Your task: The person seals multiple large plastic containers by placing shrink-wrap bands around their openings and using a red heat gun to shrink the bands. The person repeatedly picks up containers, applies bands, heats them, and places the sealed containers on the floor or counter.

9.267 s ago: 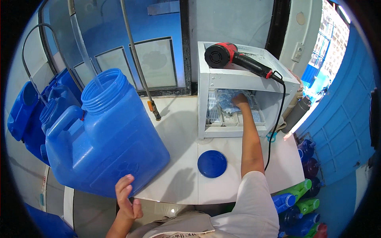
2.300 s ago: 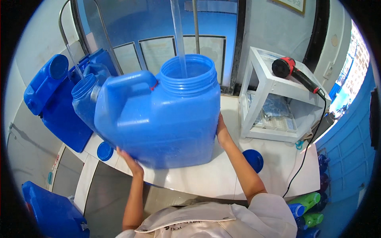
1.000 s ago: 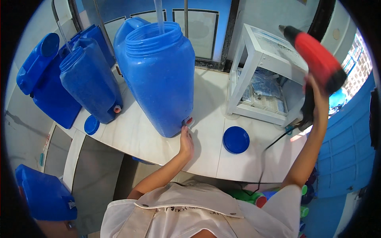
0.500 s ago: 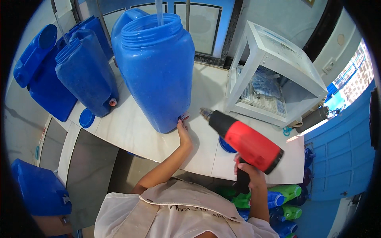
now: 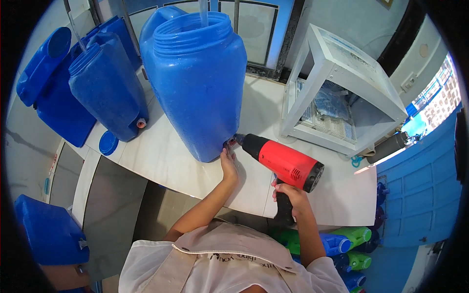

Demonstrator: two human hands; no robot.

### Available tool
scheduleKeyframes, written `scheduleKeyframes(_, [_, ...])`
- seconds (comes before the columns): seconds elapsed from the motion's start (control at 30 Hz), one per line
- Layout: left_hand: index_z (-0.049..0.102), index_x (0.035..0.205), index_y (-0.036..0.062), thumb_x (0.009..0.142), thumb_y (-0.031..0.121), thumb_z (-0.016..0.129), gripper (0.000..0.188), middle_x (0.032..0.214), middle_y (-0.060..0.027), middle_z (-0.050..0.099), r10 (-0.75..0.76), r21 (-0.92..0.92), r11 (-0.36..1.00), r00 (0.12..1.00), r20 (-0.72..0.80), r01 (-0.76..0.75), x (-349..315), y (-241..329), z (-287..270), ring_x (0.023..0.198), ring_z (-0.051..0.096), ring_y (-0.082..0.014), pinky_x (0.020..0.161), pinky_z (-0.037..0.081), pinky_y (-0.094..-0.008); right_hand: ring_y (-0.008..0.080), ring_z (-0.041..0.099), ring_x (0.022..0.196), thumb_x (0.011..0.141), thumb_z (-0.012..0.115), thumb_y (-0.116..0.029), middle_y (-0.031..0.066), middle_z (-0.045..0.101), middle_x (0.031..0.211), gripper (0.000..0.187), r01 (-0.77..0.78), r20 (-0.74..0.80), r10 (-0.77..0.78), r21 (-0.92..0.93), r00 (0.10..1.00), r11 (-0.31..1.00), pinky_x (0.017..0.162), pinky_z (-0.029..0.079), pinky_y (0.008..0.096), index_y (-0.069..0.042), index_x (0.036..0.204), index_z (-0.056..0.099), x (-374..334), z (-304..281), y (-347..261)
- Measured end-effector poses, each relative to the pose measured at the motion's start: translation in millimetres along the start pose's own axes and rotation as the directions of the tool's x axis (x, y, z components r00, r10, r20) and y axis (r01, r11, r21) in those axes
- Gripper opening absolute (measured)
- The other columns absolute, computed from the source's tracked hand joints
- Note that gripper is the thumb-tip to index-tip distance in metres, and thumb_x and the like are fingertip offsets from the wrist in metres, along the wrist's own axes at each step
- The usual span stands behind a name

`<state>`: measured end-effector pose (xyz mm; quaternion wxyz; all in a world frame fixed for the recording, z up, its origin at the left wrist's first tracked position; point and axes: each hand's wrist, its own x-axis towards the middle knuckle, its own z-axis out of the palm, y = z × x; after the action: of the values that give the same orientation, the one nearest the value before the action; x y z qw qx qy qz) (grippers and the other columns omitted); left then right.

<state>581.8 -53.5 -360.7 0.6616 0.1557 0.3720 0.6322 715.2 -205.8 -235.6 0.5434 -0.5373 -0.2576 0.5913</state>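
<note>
A large blue jug (image 5: 198,88) stands upright on the counter, its wide threaded mouth uncovered. A clear stream or tube (image 5: 203,12) comes down into that mouth. My left hand (image 5: 228,166) is closed at the small spout (image 5: 231,142) low on the jug's near right corner; the fingertips partly hide it. In my right hand (image 5: 293,198) is a red and black heat gun (image 5: 288,161), gripped by its black handle. Its metal nozzle (image 5: 239,138) points left, right at the spout; whether they touch I cannot tell.
A second blue jug (image 5: 105,90) stands left, a clear tube or stream at its mouth. A round blue lid (image 5: 108,143) lies nearby. A white open-sided cabinet (image 5: 337,97) holds plastic-wrapped items at the right back. Green and blue bottles (image 5: 359,235) sit below the counter's right end.
The heat gun has moved left and slightly up, bringing its nozzle to the spout. It now covers the blue lid that showed beneath it. My left hand stays at the spout.
</note>
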Motion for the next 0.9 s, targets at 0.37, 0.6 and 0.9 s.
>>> scheduleKeyframes(0.37, [0.039, 0.129, 0.0061, 0.094, 0.029, 0.027, 0.044, 0.135, -0.0018, 0.041, -0.008, -0.028, 1.0, 1.0, 0.008, 0.008, 1.7, -0.4, 0.2, 0.122, 0.036, -0.0128, 0.096, 0.026, -0.0317, 0.0162, 0.058, 0.062, 0.073, 0.062, -0.009, 0.0093, 0.06, 0.082, 0.023, -0.078, -0.049, 0.078, -0.007, 0.996, 0.997, 0.054, 0.049, 0.0296, 0.002, 0.093, 0.057, 2.0, -10.3, 14.9])
scheduleKeyframes(0.6, [0.036, 0.131, 0.0041, 0.093, 0.031, 0.028, 0.047, 0.135, -0.0036, 0.041, -0.11, -0.049, 0.993, 0.993, -0.051, 0.108, -9.1, 14.9, -3.7, 0.124, 0.035, -0.0152, 0.102, 0.025, -0.0334, 0.0164, 0.056, 0.059, 0.071, 0.061, -0.01, 0.0095, 0.058, 0.078, 0.033, 0.025, -0.073, -0.026, -0.005, 0.997, 1.0, 0.053, 0.049, 0.0294, 0.001, 0.101, 0.055, -9.2, 1.0, 2.3])
scheduleKeyframes(0.9, [0.04, 0.13, 0.0047, 0.094, 0.028, 0.037, 0.043, 0.125, -0.0084, 0.05, -0.414, 0.389, 0.889, 0.789, 0.454, 0.242, -49.7, 76.1, -40.0, 0.111, 0.05, -0.0183, 0.094, 0.038, -0.0305, 0.0119, 0.052, 0.067, 0.078, 0.066, -0.033, 0.002, 0.055, 0.078, 0.033, 0.456, -0.408, -0.728, -0.583, 0.551, 0.672, 0.061, 0.041, 0.0265, -0.006, 0.095, 0.058, -65.2, -74.5, -180.1])
